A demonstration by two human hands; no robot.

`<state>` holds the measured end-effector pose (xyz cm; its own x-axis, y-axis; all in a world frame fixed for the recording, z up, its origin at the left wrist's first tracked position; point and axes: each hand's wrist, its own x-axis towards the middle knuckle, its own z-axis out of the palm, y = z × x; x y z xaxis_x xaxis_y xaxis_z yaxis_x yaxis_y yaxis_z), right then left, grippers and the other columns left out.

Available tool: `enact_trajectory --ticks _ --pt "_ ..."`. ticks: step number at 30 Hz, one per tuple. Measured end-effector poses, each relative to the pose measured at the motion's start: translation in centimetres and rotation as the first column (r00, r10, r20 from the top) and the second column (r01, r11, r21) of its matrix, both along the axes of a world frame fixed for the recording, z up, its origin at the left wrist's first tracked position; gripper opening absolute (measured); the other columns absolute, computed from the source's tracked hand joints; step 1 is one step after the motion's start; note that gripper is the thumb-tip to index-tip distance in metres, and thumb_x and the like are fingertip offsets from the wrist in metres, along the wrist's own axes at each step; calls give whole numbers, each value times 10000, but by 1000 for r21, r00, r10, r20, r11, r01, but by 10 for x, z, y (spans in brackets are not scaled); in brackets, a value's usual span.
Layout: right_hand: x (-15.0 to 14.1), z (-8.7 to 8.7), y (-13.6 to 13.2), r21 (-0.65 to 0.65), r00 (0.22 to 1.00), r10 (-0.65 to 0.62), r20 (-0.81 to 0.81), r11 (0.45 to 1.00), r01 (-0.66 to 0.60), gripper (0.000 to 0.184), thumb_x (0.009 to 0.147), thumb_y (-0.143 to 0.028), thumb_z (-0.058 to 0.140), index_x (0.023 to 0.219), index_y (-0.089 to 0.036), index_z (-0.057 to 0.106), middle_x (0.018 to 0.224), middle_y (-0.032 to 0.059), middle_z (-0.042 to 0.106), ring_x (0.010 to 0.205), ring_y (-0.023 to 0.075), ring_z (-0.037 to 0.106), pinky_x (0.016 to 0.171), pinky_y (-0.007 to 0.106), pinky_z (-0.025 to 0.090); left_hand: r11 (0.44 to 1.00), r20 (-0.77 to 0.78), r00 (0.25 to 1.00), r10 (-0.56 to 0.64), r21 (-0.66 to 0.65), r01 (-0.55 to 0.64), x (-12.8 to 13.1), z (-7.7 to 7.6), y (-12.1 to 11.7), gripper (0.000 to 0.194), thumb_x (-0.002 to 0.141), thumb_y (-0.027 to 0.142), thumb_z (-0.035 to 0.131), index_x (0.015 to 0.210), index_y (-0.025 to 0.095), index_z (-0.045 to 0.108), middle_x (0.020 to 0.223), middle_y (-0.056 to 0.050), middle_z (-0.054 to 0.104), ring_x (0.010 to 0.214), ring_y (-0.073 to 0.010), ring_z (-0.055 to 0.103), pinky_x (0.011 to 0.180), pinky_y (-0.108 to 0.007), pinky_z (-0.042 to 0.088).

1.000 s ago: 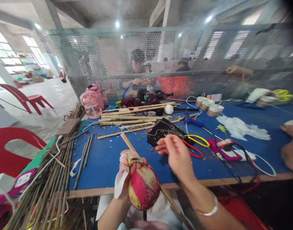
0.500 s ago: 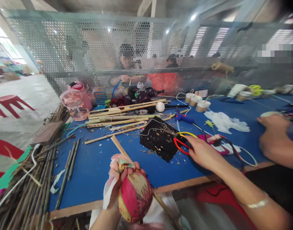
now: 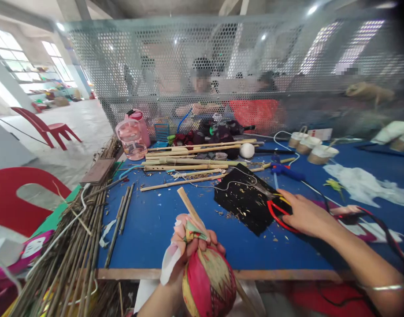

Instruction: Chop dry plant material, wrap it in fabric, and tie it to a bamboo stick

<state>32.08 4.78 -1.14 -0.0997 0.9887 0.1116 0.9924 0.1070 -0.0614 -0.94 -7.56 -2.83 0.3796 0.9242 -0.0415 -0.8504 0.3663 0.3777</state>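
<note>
My left hand (image 3: 191, 240) grips the gathered top of a round ball (image 3: 209, 284) wrapped in red and yellow patterned cloth, held below the table's near edge. A flat bamboo stick (image 3: 188, 205) runs through the ball and pokes up past my fingers. My right hand (image 3: 302, 215) reaches out over the blue table (image 3: 149, 224) and closes on the red and yellow handles of a pair of scissors (image 3: 277, 210), which lie at the edge of a black cloth (image 3: 243, 198) littered with shavings.
Bamboo rods (image 3: 188, 163) and a pink water jug (image 3: 133, 135) lie at the table's far side, a blue glue gun (image 3: 284, 171) and paper cups (image 3: 312, 149) to the right. Thin sticks (image 3: 69, 255) are heaped left, by red chairs (image 3: 13, 198). People sit behind a perforated screen (image 3: 188, 83).
My right hand has gone from in front of me, near the ball, out to the scissors on the table and closed on their handles. The left hand keeps holding the ball.
</note>
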Motion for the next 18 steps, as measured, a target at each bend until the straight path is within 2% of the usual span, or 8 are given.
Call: enact_trajectory --ticks 2,6,9,11,13,15,18 --pt "-3 5 -9 -10 999 -10 47 1000 11 614 735 -249 566 1337 -135 525 944 196 665 800 322 674 665 378 484 1000 15 1000 -5 -26 5 1 -2 -1 247 703 340 768 695 137 628 870 -55 577 865 -192 603 857 -355 482" --pt "-10 17 -38 163 996 -88 -25 983 91 595 797 -371 510 1346 -141 509 1013 216 647 816 337 650 666 423 480 999 -12 1000 -2 37 3 -3 -4 1 260 720 349 756 684 136 612 871 -67 591 876 -222 627 844 -373 484" --pt "-35 24 -61 239 965 51 -258 971 13 550 825 -371 499 1349 -205 483 1002 154 647 785 260 634 703 380 500 989 -48 999 10 145 -2 -6 -2 2 259 733 346 745 689 136 600 848 -76 600 868 -269 650 835 -435 486" --pt "-64 27 -74 232 890 180 -419 969 -87 471 827 -414 538 1262 -234 530 1022 121 636 831 232 628 746 348 516 980 -41 999 24 196 -15 -7 -1 3 262 735 358 742 712 141 599 845 -81 609 841 -272 658 818 -455 492" --pt "-98 29 -83 152 816 243 -525 970 -191 447 789 -457 602 1175 -235 559 1040 99 616 867 223 624 753 329 527 973 -48 998 45 227 -33 -6 -4 4 261 746 377 729 748 148 604 866 -87 618 818 -257 656 810 -460 495" --pt "-129 30 -88 34 745 269 -610 949 -315 482 765 -444 631 1183 -221 544 1096 97 591 929 221 619 783 320 529 962 -76 994 82 265 -59 -5 -12 7 269 757 399 712 751 151 606 833 -78 614 785 -228 643 810 -442 494" --pt "-161 34 -88 -93 715 254 -651 908 -408 538 723 -365 657 1222 -215 524 1139 91 562 1012 230 596 870 350 506 945 -156 975 160 309 -106 -5 -26 10 329 716 472 727 732 173 591 671 -36 555 756 -214 608 785 -392 488"
